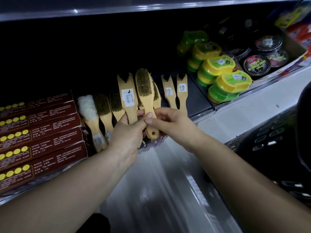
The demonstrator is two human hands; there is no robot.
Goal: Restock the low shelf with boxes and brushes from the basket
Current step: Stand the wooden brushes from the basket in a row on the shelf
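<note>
Our left hand [127, 137] curls round the handle of a pale wooden brush with a white label [127, 96]. Our right hand [168, 121] pinches a brown-bristled wooden brush [143, 86] by its handle. Both brushes are over the front of the dark low shelf [200, 101], beside dark red cardboard boxes [38, 132].

Rear of low shelf [199, 98] lost in darkness. Red boxes [38, 140] cut off by left edge, print too small to read. Basket [276, 137] cut by right edge, interior too dark to tell. Left hand [129, 135] fingers hidden behind labelled brush [127, 96] handle; label text illegible. Right hand [168, 121] covers part of bristle brush [144, 88] handle. Another brush [156, 95] behind it mostly hidden. Round tins [256, 64] blurred.
</note>
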